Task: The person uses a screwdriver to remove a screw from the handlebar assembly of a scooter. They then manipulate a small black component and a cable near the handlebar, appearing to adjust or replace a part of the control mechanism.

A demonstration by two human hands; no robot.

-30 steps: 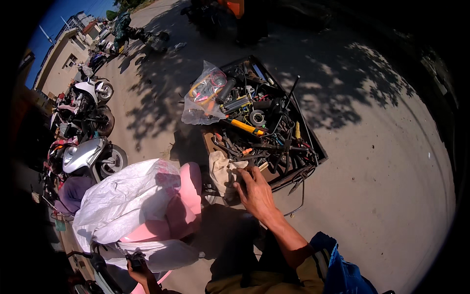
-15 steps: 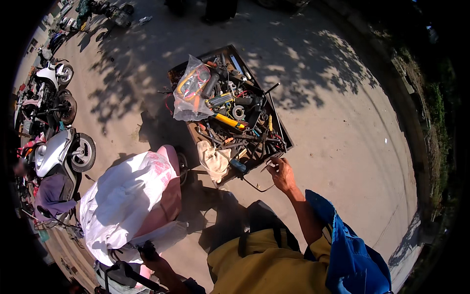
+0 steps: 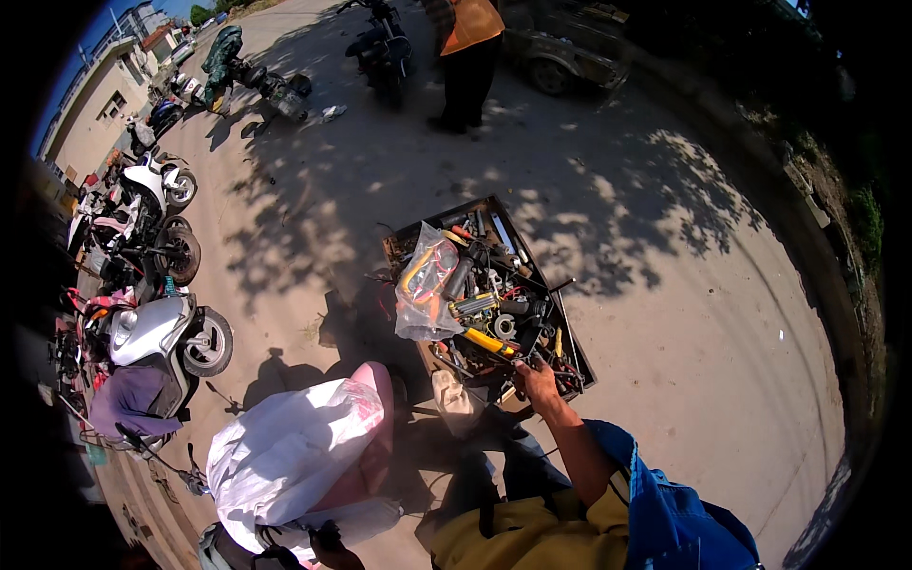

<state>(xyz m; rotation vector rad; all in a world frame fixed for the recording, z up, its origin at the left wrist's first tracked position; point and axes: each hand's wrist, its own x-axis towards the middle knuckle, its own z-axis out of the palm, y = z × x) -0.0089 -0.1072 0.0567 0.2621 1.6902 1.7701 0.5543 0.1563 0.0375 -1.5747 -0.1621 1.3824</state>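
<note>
A shallow dark tray (image 3: 581,369) full of tools and parts lies on the sunlit ground in front of me. My right hand (image 3: 537,379) reaches into its near corner, fingers curled among the tools; whether it grips one I cannot tell. A yellow-handled tool (image 3: 489,342) lies just left of the hand. A clear plastic bag (image 3: 423,296) of parts rests on the tray's left side. My left hand (image 3: 326,541) is a dark shape at the lower edge, by the handlebar of a pink scooter (image 3: 377,418) covered with a white plastic sheet (image 3: 285,451).
A pale rag (image 3: 454,404) hangs off the tray's near left corner. Several parked scooters (image 3: 161,332) line the left side. A person in an orange vest (image 3: 470,57) stands beside a motorcycle (image 3: 385,47) further back. Tree shadows cross the pavement.
My view has tilted up and the tray now sits lower in the picture. My right hand has stayed at the tray's near corner and reaches slightly deeper among the tools.
</note>
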